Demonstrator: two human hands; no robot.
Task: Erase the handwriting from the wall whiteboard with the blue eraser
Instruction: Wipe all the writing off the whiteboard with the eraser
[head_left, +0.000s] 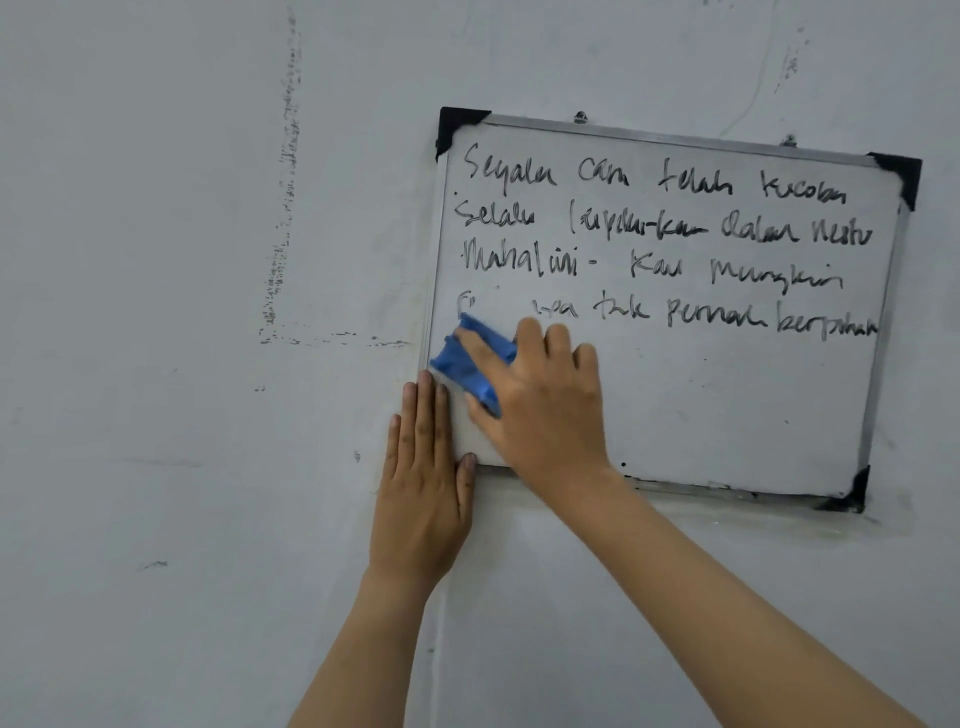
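Head view, one frame, near to far. Two bare forearms rise from the bottom edge. Left hand (423, 467): fully open, fingers straight and together, pointing up, laid flat over the lower left corner of the whiteboard (727, 405); palm and wrist lie on the wall (156, 364) below the frame, thumb rests along the bottom edge of the frame, nothing held. Right hand (540, 400): just beside and above the left hand, crossing over the board's bottom edge; fingers partly curled over the blue eraser (467, 358), thumb along its lower side, gripping it and holding it against the board surface. Blue eraser: tilted, its upper end toward the left frame edge, sitting just above the left fingertips, at the left end of the fourth line of writing. Handwriting (665, 234): four lines in black marker above and to the right of the right hand; the fourth line shows a gap just above the eraser. Board below the writing, right of the right hand, is blank save for faint smudges. Whiteboard: metal frame, black corner caps, hung slightly tilted. Wall: pale, scuffed, with dark flaking marks far left of both hands.
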